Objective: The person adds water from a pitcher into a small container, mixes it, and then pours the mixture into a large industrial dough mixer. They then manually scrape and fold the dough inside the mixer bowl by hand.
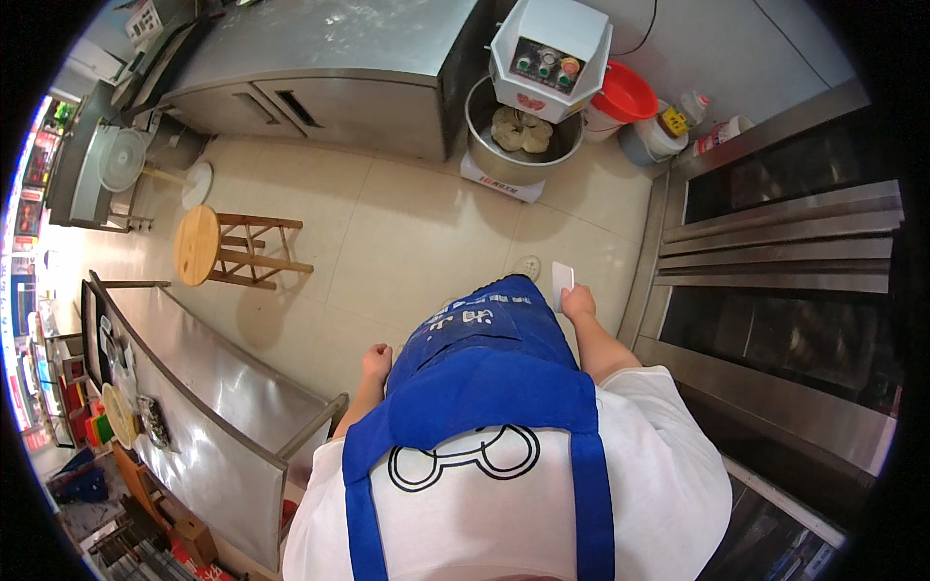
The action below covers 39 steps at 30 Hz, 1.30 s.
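Observation:
My right hand [578, 303] is closed round a flat white rectangular piece [563, 286] that looks like a plastic dough scraper. It hangs at the right side of my blue apron [489, 344]. On the apron's other side, my left hand [378, 360] is curled closed, with nothing visible in it. Ahead of me stands a white dough mixer [550, 60] with buttons on its head. Inside its metal bowl [528, 172] lies pale dough [520, 132] in lumps around the mixing tool. Both hands are well apart from the mixer.
A wooden stool [199, 246] stands on the tiled floor ahead left. Steel counters [320, 39] run along the far side, and a steel table [208, 474] is near my left. Glass-fronted steel ovens [775, 242] line the right. A red basin [623, 92] and buckets [654, 140] crowd the far corner.

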Motion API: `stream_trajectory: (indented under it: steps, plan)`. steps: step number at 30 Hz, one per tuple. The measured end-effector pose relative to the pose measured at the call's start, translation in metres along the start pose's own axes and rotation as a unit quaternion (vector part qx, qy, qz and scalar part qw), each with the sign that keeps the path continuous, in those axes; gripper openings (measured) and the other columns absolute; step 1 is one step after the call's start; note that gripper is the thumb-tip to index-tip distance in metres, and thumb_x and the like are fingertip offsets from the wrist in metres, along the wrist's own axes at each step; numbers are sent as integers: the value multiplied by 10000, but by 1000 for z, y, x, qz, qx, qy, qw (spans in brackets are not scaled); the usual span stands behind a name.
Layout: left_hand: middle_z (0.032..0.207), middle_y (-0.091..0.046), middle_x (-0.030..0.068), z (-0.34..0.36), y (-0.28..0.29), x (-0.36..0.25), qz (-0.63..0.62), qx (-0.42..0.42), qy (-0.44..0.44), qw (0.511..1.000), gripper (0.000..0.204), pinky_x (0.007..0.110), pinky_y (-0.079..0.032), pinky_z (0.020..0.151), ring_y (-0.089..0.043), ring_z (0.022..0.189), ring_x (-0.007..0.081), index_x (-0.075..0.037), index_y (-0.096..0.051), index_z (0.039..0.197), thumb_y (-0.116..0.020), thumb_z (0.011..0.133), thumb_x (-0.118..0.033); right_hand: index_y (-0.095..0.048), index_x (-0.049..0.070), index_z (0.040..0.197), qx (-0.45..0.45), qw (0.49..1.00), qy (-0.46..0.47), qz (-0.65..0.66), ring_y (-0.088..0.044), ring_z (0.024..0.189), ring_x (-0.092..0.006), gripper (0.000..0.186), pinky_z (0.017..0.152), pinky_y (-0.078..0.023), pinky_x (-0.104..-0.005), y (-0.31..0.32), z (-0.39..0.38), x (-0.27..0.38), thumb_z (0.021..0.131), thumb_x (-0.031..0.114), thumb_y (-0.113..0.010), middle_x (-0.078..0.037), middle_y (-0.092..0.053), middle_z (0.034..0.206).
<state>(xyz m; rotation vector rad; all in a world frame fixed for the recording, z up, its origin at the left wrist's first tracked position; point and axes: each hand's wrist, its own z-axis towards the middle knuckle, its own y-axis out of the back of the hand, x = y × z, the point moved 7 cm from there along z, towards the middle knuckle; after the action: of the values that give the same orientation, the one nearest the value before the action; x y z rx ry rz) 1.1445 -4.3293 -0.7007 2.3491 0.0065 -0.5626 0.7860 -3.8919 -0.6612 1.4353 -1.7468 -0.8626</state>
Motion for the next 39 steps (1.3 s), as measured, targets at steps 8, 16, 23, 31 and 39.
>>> stream_trajectory:
  steps: [8,16,23,31,39]
  plan:
    - [1027,-685,146,-3,8,-1,-10,-19,7,1000,335,374,-497,869,-648,982,274,-53,-674,1058,-602,831,-288,-627,69,1121,8,1000,5,-7,-594,1053,-345,387,887,-485,-460,2,6,15,883,352,-514,-186,-584,1138]
    - [995,-691,150,1,-4,20,-9,-16,11,1000,337,377,-507,850,-658,952,276,-46,-677,1041,-613,824,-295,-630,60,1110,1,1000,21,-9,-597,1046,-347,383,892,-483,-460,17,4,35,883,345,-515,-190,-585,1139]
    - [1017,-687,148,-2,-5,16,-34,-19,24,999,343,375,-503,860,-654,968,274,-54,-676,1056,-611,829,-304,-632,60,1107,6,1000,14,-16,-595,1053,-340,378,900,-481,-450,18,4,29,886,343,-515,-186,-585,1142]
    - [1032,-659,209,-4,8,-5,-1,-35,16,999,433,427,-482,860,-624,997,356,-34,-660,1064,-495,908,-402,-630,49,1105,8,1000,15,-25,-603,1039,-340,391,890,-486,-455,7,11,20,884,346,-504,-189,-588,1131]
    - [1047,-641,242,1,8,-1,6,-49,9,999,509,455,-465,872,-601,1017,392,-14,-652,1055,-415,943,-450,-632,66,1107,3,1000,18,-9,-597,1045,-347,377,892,-482,-460,10,12,23,874,335,-509,-189,-586,1129]
